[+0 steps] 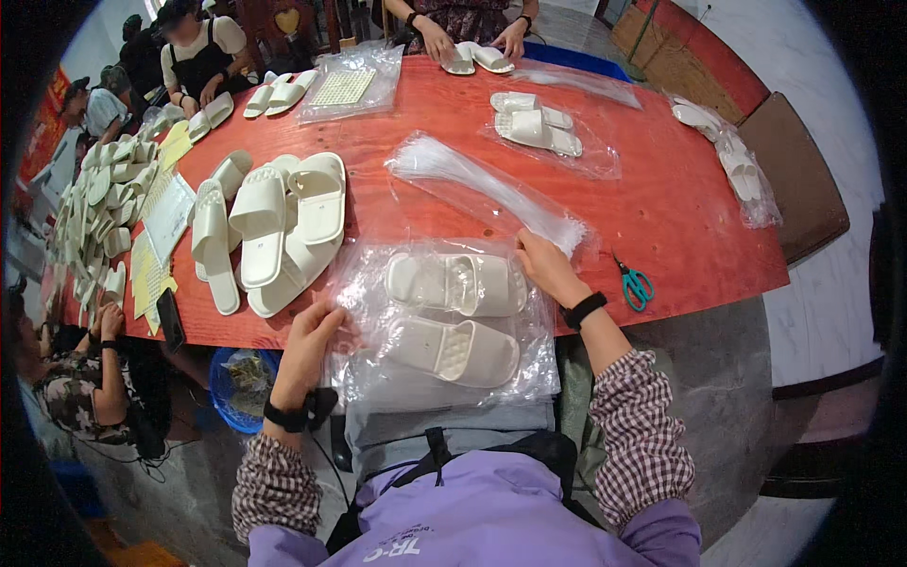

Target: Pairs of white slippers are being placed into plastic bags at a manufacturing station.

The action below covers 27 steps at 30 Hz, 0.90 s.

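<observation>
A clear plastic bag (373, 283) lies at the table's near edge and over my lap, with a pair of white slippers on or in it; I cannot tell which. One slipper (496, 283) is farther off, the other slipper (482, 352) nearer me, both lying sideways. My left hand (314, 342) pinches the bag's left edge between thumb and fingers. At its upper right corner my right hand (550, 269) is closed on the plastic, fingertips partly hidden. Beyond it lies a bagged bundle of thin white plastic strands (491, 194).
Loose white slippers (263, 222) stack up at left, beside papers (170, 217) and a phone (171, 319). Teal-handled scissors (635, 286) lie at right. Bagged slippers (539, 130) sit farther back. A blue bin (227, 416) stands below the table. Co-workers' hands (439, 42) handle slippers across the table.
</observation>
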Each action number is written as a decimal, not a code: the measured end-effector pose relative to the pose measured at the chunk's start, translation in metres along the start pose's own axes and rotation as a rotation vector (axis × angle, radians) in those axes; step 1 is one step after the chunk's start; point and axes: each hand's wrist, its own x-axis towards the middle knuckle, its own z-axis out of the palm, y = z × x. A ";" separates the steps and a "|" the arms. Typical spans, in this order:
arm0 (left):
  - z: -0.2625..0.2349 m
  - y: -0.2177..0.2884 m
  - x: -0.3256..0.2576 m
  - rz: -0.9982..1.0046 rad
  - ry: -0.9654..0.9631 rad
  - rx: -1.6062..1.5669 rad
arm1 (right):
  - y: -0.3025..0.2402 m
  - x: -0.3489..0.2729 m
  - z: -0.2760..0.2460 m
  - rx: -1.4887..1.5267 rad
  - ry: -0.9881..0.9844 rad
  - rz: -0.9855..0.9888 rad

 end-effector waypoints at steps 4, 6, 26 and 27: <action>-0.072 -0.091 0.015 0.261 0.128 0.866 | 0.027 0.012 0.036 0.168 0.169 -0.070; -0.062 -0.089 0.008 0.314 0.190 1.057 | 0.036 0.006 0.037 0.230 0.183 0.141; -0.024 0.000 0.149 0.442 0.275 1.064 | 0.051 0.004 0.040 0.509 0.129 0.441; -0.039 -0.009 0.145 0.551 0.381 1.094 | 0.050 0.008 0.043 0.519 0.124 0.433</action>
